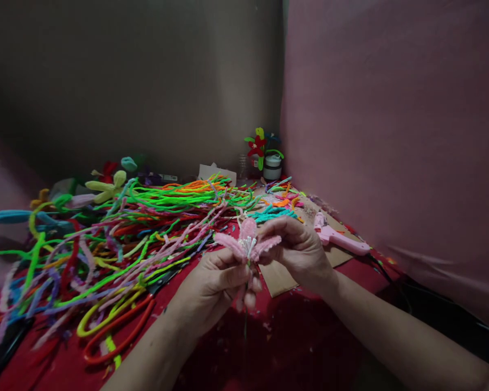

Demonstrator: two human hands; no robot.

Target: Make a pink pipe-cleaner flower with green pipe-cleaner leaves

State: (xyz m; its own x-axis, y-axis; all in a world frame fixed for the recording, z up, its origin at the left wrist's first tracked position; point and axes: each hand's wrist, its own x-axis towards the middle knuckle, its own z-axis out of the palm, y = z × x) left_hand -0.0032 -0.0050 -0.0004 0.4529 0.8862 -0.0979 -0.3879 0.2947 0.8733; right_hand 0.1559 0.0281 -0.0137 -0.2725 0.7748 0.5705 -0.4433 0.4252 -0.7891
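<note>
A pink pipe-cleaner flower (248, 230) with fuzzy petals and pale stamens in its middle is held up in front of me. My left hand (224, 279) is closed around its base, where a thin green stem hangs down below the fingers. At the flower's right side, my right hand (299, 247) pinches a petal, its fingertips partly hidden behind the pink fuzz. Just beyond the right hand lies a pink glue gun (342, 239) on a piece of cardboard (277, 278).
A large heap of coloured pipe cleaners (158, 217) spreads over the red cloth (309, 336) at the left. Red-handled scissors (118, 336) lie at its front. Finished flowers (256, 145) stand by a white-lidded jar (273, 167) in the back corner. Walls close off the back and right.
</note>
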